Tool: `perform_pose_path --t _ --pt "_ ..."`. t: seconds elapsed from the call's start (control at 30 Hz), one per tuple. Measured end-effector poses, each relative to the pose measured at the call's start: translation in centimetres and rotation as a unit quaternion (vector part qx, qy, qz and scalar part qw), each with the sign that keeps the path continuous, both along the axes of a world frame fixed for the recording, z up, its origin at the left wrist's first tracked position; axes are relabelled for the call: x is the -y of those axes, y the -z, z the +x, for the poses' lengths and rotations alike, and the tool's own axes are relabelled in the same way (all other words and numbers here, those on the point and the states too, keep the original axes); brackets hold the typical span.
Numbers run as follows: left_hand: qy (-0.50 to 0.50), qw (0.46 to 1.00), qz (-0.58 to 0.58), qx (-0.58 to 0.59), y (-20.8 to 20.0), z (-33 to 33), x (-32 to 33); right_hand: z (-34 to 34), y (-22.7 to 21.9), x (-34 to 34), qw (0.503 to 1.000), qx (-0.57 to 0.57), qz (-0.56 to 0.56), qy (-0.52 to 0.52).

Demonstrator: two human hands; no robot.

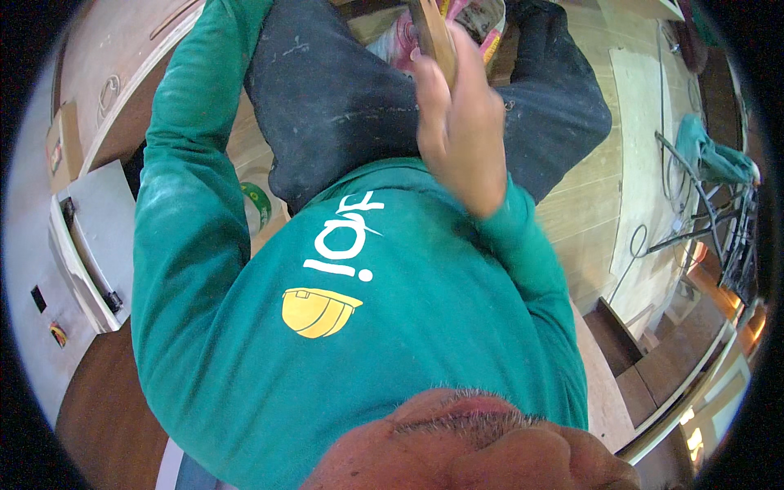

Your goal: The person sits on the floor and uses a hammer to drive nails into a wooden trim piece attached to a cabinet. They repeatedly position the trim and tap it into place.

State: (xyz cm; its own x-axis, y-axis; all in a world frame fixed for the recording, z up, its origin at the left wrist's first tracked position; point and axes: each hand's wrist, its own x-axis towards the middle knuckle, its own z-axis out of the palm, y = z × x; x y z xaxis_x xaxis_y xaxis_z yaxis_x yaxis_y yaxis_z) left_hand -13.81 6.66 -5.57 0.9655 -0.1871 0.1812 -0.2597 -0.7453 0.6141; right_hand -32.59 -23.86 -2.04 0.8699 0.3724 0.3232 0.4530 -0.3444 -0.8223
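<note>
Hidden: your left hand is out of view; the left sleeve (184,204) runs up past the top edge, so I cannot tell its state.
Right hand: your right hand (459,122) is blurred, fingers curled round a wooden strip (435,37), which it grips.
Strip: one, above your lap between the knees, its upper end cut off at the top edge.
Bag: one pinkish bag (478,20) behind the strip, probably plastic; contents too blurred to read.
Tape: one green roll (257,204) on the wooden floor (588,204), half hidden by your left arm.
Chair: one folding chair (710,180), far right, teal cloth draped on it.
Board: one white panel (98,237), left edge.
</note>
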Motion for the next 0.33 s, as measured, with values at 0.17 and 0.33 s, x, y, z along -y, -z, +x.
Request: perform_pose_path --t 0.17,0.33 --pt "-0.017 0.997 -0.049 -0.053 0.2 -0.1 0.5 -4.1 -1.7 3.4 0.995 -0.101 -0.015 0.0" --pt "-0.008 0.999 0.051 0.008 -0.9 0.3 0.5 3.3 -0.5 -2.2 0.999 0.016 0.037 -0.007"
